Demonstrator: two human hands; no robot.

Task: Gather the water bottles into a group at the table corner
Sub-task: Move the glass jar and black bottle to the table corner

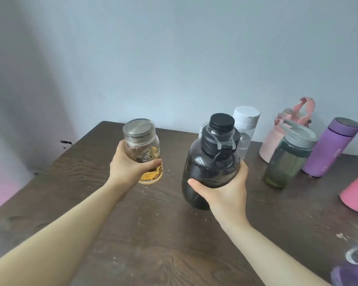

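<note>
Nearest the camera, at the table's (pixel 132 244) near right corner, the blurred rim of a purple bottle (pixel 351 271) is cut off by the frame. Both bare forearms reach forward over the dark wooden top. Wrapped around the lower body of a large dark smoky bottle (pixel 210 162), the right hand (pixel 227 193) has its thumb across the front and its fingers behind; the bottle's long axis is near upright, leaning slightly, with its black cap toward the wall, and whether its base touches the table cannot be told. Closed around the middle of a clear glass bottle (pixel 144 149) with a metal lid and a yellow printed base, the left hand (pixel 128 168) grips that bottle upright, left of the dark one and nearer the far left corner. Behind the dark bottle, by the far edge, stands a clear bottle with a white cap (pixel 246 124). Toward the right edge stand a pink bottle with a strap (pixel 277 141), a greenish bottle with a grey lid (pixel 287 159) and a purple flask (pixel 331 147), while a pink flask (pixel 355 195) is cut off at the right edge of the frame.
</note>
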